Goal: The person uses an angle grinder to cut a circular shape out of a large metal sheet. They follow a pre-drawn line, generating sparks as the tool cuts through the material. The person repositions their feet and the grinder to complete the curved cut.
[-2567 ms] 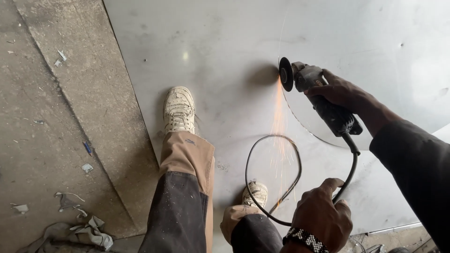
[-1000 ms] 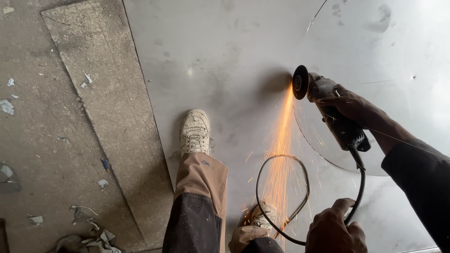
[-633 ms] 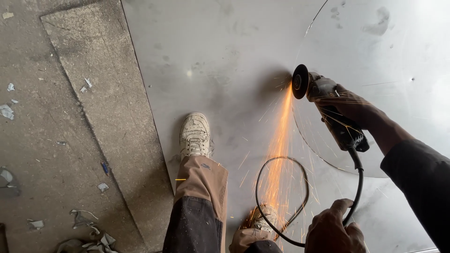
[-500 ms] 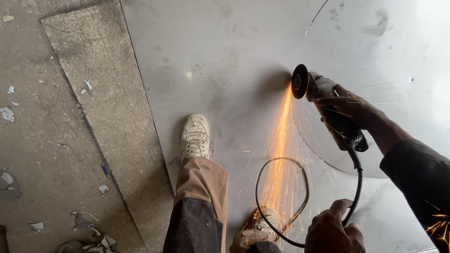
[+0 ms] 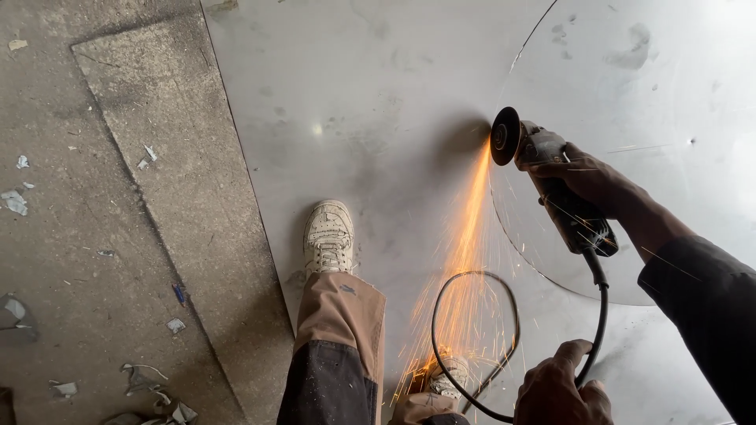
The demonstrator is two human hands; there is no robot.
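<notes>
Right hand (image 5: 587, 179) is wrapping fully around the body of the angle grinder (image 5: 551, 185) — fingers closed tight on it, wrist angled down toward the sheet. Grinder's disc (image 5: 505, 135) is standing on edge, touching the metal sheet (image 5: 378, 94) right on the curved cut line (image 5: 526, 47) that is tracing out a large round piece. Sparks (image 5: 465, 260) are streaming from the contact point down toward the person's feet.

Left hand (image 5: 563, 386) is sitting low in the picture, fingers curled shut around the black power cord (image 5: 602, 315), which is running up from it to the grinder's tail. The slack is forming a loop (image 5: 472, 338) lying on the sheet, between the hand and the near shoe.

Person is standing on the sheet — one pale shoe (image 5: 329, 236) is planted flat left of the spark stream, the other shoe (image 5: 445, 378) is catching the sparks directly. Tan and dark trouser leg (image 5: 339, 346) is filling the lower centre.

Sheet's left edge is lying over a concrete floor (image 5: 94, 236) scattered with small scraps (image 5: 16, 201).
</notes>
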